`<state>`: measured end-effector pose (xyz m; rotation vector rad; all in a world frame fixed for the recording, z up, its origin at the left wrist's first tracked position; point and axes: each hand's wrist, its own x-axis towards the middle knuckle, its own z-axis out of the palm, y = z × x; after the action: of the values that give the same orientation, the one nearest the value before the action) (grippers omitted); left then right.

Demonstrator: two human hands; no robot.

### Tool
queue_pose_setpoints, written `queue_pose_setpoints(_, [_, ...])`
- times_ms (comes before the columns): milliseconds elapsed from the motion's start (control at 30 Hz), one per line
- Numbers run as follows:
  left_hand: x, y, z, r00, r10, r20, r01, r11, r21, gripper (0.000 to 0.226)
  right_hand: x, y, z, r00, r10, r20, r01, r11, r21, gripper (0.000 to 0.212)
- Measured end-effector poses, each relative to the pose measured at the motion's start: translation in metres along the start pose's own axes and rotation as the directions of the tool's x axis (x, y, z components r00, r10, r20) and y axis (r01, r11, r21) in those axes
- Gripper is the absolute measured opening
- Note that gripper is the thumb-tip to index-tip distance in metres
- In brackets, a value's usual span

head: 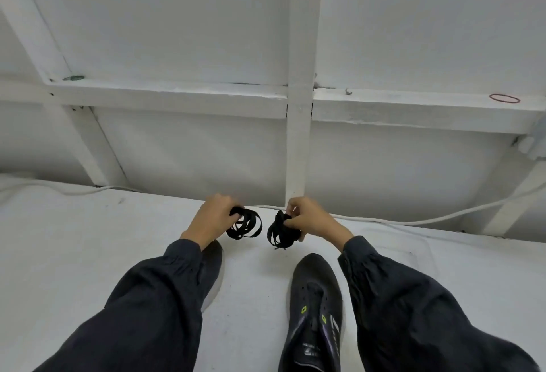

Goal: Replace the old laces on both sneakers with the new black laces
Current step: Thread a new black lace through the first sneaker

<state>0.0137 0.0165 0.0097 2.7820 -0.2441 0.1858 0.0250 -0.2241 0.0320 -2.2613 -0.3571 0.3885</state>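
Two dark sneakers stand on the white table. The right sneaker shows bare eyelets, with no lace in view. The left sneaker is mostly hidden under my left sleeve. My left hand grips a coiled bundle of black lace just beyond the left sneaker's toe. My right hand pinches a second bundle of black lace, which hangs above the table ahead of the right sneaker.
The white table ends at a white framed wall close behind my hands. A white cable runs along the table's back edge. A red rubber band lies on the wall's ledge at the right.
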Motion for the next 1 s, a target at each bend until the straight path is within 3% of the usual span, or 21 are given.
queue_pose_setpoints(133, [-0.007, -0.02, 0.019, 0.987, -0.154, 0.046, 0.149, 0.983, 0.104, 0.025, 0.023, 0.002, 0.04, 0.995, 0.058, 0.077, -0.04, 0.974, -0.221, 0.02])
queue_pose_setpoints(233, [-0.007, -0.023, 0.035, 0.974, -0.198, 0.109, 0.18, 0.971, 0.157, 0.024, 0.029, 0.01, 0.057, 0.991, 0.104, 0.088, -0.059, 0.912, -0.405, 0.013])
queue_pose_setpoints(300, [-0.006, -0.023, 0.043, 0.96, -0.232, 0.159, 0.204, 0.963, 0.174, 0.026, 0.032, 0.016, 0.062, 0.988, 0.13, 0.087, -0.08, 0.898, -0.433, 0.013])
queue_pose_setpoints(533, [0.0, -0.037, 0.036, 0.902, -0.289, 0.321, 0.345, 0.929, -0.133, 0.044, 0.032, 0.025, 0.051, 0.959, 0.257, 0.119, -0.231, 0.953, -0.197, 0.037])
queue_pose_setpoints(733, [-0.003, -0.023, 0.023, 0.949, -0.087, 0.304, 0.158, 0.964, -0.216, 0.038, 0.028, 0.018, 0.05, 0.963, 0.266, 0.034, -0.257, 0.953, -0.159, 0.027])
queue_pose_setpoints(900, [-0.008, 0.001, 0.026, 0.923, 0.081, 0.376, 0.063, 0.932, -0.357, 0.045, 0.021, 0.002, 0.053, 0.97, 0.24, -0.035, -0.241, 0.97, -0.039, 0.021])
queue_pose_setpoints(1000, [-0.009, 0.01, 0.031, 0.919, 0.115, 0.376, 0.008, 0.95, -0.311, 0.033, 0.012, -0.007, 0.056, 0.973, 0.212, -0.089, -0.208, 0.977, 0.054, 0.016])
